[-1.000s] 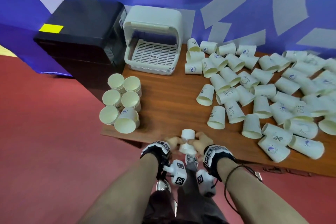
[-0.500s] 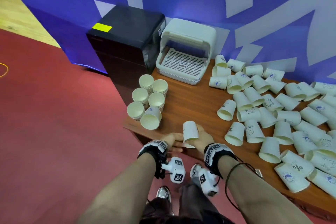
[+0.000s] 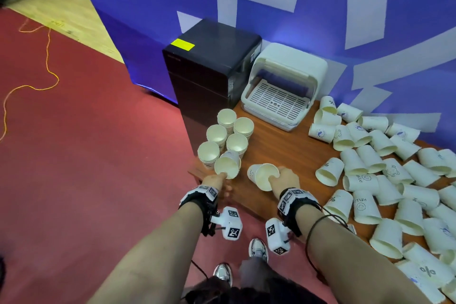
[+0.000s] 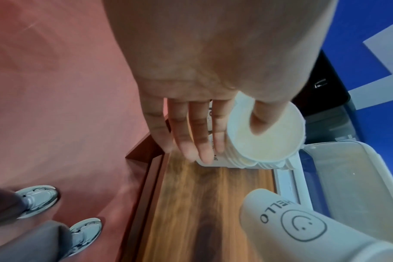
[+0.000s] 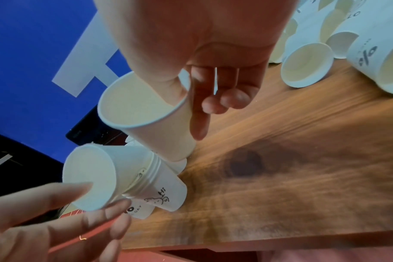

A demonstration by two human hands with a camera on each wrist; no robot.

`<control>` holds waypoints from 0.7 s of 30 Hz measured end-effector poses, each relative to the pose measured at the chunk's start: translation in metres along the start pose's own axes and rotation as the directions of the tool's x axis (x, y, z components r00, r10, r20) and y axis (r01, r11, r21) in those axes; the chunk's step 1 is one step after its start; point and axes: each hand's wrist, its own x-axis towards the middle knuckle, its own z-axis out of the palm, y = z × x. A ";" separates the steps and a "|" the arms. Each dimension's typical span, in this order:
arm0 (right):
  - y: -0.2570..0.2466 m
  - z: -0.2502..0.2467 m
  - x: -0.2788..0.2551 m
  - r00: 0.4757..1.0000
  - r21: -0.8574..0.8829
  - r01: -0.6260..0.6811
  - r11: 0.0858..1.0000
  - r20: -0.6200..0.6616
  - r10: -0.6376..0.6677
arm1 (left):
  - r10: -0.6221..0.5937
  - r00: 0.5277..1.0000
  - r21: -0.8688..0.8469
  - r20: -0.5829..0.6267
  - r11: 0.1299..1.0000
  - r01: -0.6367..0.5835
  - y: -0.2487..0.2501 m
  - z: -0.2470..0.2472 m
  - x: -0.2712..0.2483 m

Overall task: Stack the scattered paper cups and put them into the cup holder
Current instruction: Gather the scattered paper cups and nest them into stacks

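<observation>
My left hand [image 3: 223,176] pinches the rim of a tilted stack of paper cups [image 3: 227,164] at the table's left front corner. In the left wrist view the thumb is inside the stack's [image 4: 265,140] mouth and the fingers [image 4: 198,141] lie along the outside. My right hand [image 3: 276,175] holds a white cup [image 3: 262,176] just right of it, tilted with its mouth toward me. In the right wrist view the thumb is inside this cup [image 5: 146,115] and the forefinger [image 5: 199,124] outside. The white cup holder [image 3: 278,96] stands with its lid up at the back.
Several upright cup stacks [image 3: 229,131] crowd the wooden table's [image 3: 278,145] left corner. Many loose cups [image 3: 370,155] lie scattered over the right half. A black cabinet [image 3: 209,64] stands left of the holder, before a blue wall. Red floor lies left of the table.
Both hands held cups together at the table's front edge. They have parted: the left now grips the tilted corner stack and the right carries its cup toward it. My view swung left.
</observation>
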 end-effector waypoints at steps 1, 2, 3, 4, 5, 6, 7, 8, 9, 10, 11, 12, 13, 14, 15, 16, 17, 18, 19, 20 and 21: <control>0.000 -0.002 0.003 1.000 -0.006 0.008 1.000 -0.001 -0.008 | 0.024 0.999 0.014 -0.041 1.000 -0.023 0.003 0.001 0.001; -0.001 -0.005 0.007 1.000 -0.012 0.018 1.000 -0.002 -0.018 | 0.051 0.995 0.041 -0.086 0.998 -0.048 0.004 0.003 0.007; 0.000 -0.007 0.010 1.000 -0.020 0.021 1.000 0.001 -0.021 | 0.089 0.988 0.090 -0.124 0.993 -0.078 0.005 0.004 0.010; 0.000 -0.009 0.013 1.000 -0.030 0.020 0.999 0.008 -0.019 | 0.121 0.980 0.149 -0.156 0.984 -0.098 0.005 0.005 0.015; -0.001 -0.013 0.017 1.000 -0.044 0.014 0.999 0.017 -0.014 | 0.148 0.972 0.196 -0.183 0.974 -0.111 0.008 0.005 0.012; -0.001 -0.015 0.020 1.000 -0.055 0.013 0.998 0.023 -0.012 | 0.168 0.962 0.222 -0.213 0.968 -0.119 0.011 0.005 0.007; -0.001 -0.018 0.024 1.000 -0.061 0.016 0.998 0.024 -0.014 | 0.186 0.953 0.223 -0.240 0.966 -0.133 0.013 0.007 0.003; -0.001 -0.020 0.028 1.000 -0.062 0.019 0.998 0.022 -0.018 | 0.193 0.947 0.218 -0.256 0.966 -0.138 0.013 0.007 0.002; -0.002 -0.022 0.031 1.000 -0.062 0.023 0.998 0.022 -0.022 | 0.197 0.945 0.215 -0.262 0.966 -0.142 0.013 0.008 0.003; -0.003 -0.024 0.034 0.999 -0.063 0.030 0.998 0.029 -0.029 | 0.187 0.947 0.205 -0.260 0.969 -0.135 0.011 0.010 0.008; -0.004 -0.025 0.037 0.999 -0.062 0.034 0.998 0.037 -0.032 | 0.174 0.951 0.184 -0.254 0.974 -0.128 0.008 0.011 0.016; -0.005 -0.026 0.040 0.998 -0.057 0.039 0.998 0.046 -0.036 | 0.166 0.950 0.171 -0.266 0.978 -0.124 0.005 0.012 0.023; -0.006 -0.026 0.041 0.998 -0.049 0.038 0.998 0.052 -0.036 | 0.156 0.948 0.169 -0.276 0.979 -0.112 0.002 0.012 0.031; -0.007 -0.027 0.043 0.998 -0.039 0.039 0.998 0.056 -0.037 | 0.142 0.949 0.167 -0.281 0.981 -0.097 0.000 0.012 0.038; -0.008 -0.027 0.046 0.997 -0.028 0.040 0.999 0.065 -0.038 | 0.120 0.953 0.168 -0.279 0.983 -0.075 0.000 0.013 0.040; -0.008 -0.026 0.048 0.997 -0.020 0.039 0.999 0.074 -0.037 | 0.094 0.958 0.183 -0.271 0.982 -0.045 -0.002 0.014 0.045; -0.009 -0.026 0.050 0.996 -0.015 0.036 0.999 0.084 -0.034 | 0.066 0.962 0.194 -0.263 0.981 -0.014 -0.006 0.015 0.053; -0.009 -0.026 0.052 0.995 -0.015 0.032 0.999 0.091 -0.031 | 0.037 0.969 0.203 -0.245 0.979 0.014 -0.009 0.016 0.057; -0.010 -0.026 0.053 0.995 -0.019 0.028 0.999 0.098 -0.026 | 0.000 0.977 0.220 -0.213 0.974 0.047 -0.010 0.018 0.055; -0.011 -0.027 0.057 0.994 -0.022 0.022 1.000 0.105 -0.020 | -0.039 0.982 0.235 -0.185 0.968 0.083 -0.009 0.022 0.050; -0.011 -0.028 0.060 0.994 -0.023 0.013 1.000 0.112 -0.010 | -0.058 0.986 0.242 -0.155 0.966 0.095 -0.003 0.027 0.036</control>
